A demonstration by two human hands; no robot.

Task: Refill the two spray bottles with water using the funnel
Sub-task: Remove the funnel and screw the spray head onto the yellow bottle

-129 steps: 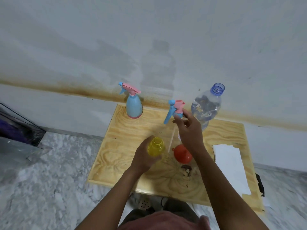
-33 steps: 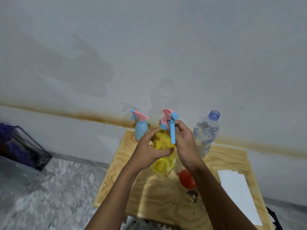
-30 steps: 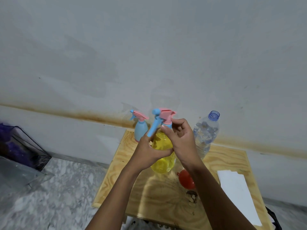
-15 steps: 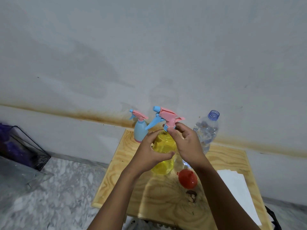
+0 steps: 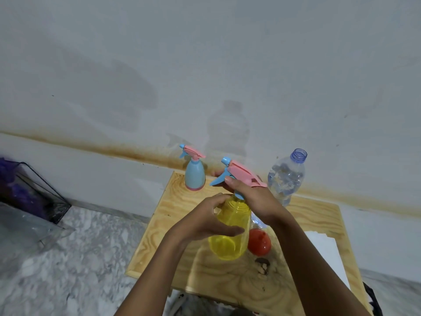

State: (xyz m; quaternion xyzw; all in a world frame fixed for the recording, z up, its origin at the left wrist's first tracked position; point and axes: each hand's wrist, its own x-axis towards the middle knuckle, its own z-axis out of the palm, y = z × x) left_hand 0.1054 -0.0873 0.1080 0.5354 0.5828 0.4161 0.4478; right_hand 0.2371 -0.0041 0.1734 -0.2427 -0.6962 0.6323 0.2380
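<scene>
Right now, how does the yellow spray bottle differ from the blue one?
The yellow spray bottle is see-through; the blue spray bottle is opaque. The yellow one is gripped by the left hand at its body and the right hand at its spray head; the blue one stands untouched at the rear of the wooden board. Both carry pink spray heads with blue triggers.

2 bare forearms (image 5: 155, 274), bare left hand (image 5: 205, 222) and right hand (image 5: 255, 199).
</scene>
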